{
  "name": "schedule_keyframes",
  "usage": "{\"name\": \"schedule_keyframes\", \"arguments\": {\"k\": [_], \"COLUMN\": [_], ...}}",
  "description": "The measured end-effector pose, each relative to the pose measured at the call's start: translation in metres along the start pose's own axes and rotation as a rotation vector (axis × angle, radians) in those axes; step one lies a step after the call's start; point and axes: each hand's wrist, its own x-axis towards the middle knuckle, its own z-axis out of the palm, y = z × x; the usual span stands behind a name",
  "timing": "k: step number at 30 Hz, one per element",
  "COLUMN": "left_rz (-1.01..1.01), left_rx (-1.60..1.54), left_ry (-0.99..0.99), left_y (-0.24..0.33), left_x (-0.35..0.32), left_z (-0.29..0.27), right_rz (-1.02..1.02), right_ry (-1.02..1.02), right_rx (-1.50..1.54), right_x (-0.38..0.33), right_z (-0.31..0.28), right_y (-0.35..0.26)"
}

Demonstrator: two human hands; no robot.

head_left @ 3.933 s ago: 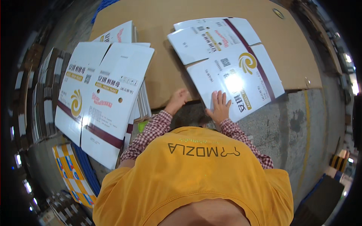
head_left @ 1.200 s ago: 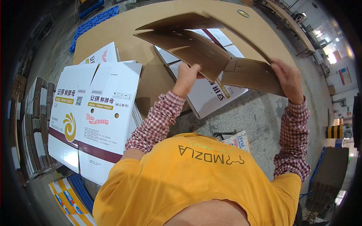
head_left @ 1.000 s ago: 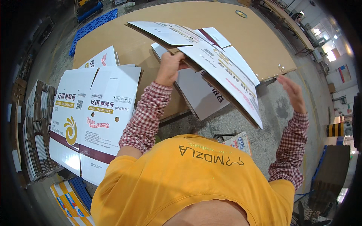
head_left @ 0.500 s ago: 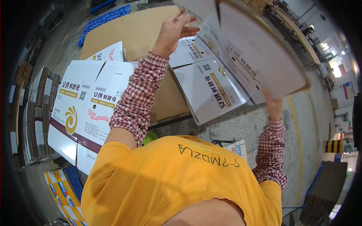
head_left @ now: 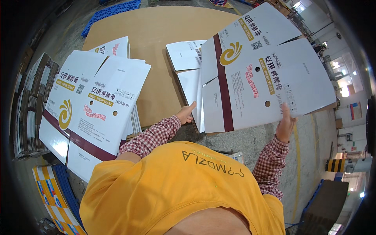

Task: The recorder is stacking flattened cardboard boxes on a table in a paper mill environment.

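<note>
From my feed I see the right hand [head_left: 285, 122] raised with its fingers stretched up along the near edge of a flattened white carton blank [head_left: 261, 70], thumb apparently behind it, so it pinches that edge and holds the sheet up with its printed face toward the camera. The blank carries a dark maroon band, a gold swirl emblem and two small round holes, and it hangs above the right end of the brown cardboard sheet [head_left: 156, 47] that covers the work surface. The left hand [head_left: 187, 114] is lower, at the blank's lower left corner, with its fingers extended and pressed against the white edge there; I cannot tell for sure whether it grips the lifted blank or only rests on the stack of white blanks [head_left: 184, 58] lying just behind and beneath it. Well apart, on the left side, a second pile of printed carton blanks [head_left: 92, 105] lies flat with its face up, overlapping the near left edge of the brown sheet. Further left, bundles of brown folded cartons [head_left: 31, 102] stand on edge beside that pile. At the lower left, blue and yellow printed sheets [head_left: 51, 192] lie on the concrete floor [head_left: 250, 141], and a blue plastic pallet [head_left: 111, 15] sits beyond the far end of the brown sheet.
</note>
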Motion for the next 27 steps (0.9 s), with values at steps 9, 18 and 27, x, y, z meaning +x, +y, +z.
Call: {"name": "schedule_keyframes", "arguments": {"k": [9, 18, 27], "left_rz": [0.168, 0.817, 1.338], "left_rx": [-0.377, -0.139, -0.191], "left_ry": [0.005, 0.620, 1.081], "left_y": [-0.007, 0.055, 0.068], "left_x": [-0.012, -0.075, -0.324], "left_z": [0.024, 0.010, -0.033], "right_rz": [0.268, 0.443, 0.567], "right_ry": [0.125, 0.107, -0.398], "right_rx": [0.377, 0.814, 1.254], "right_x": [0.002, -0.026, -0.010], "right_z": [-0.016, -0.036, 0.052], "right_y": [0.032, 0.093, 0.000]}}
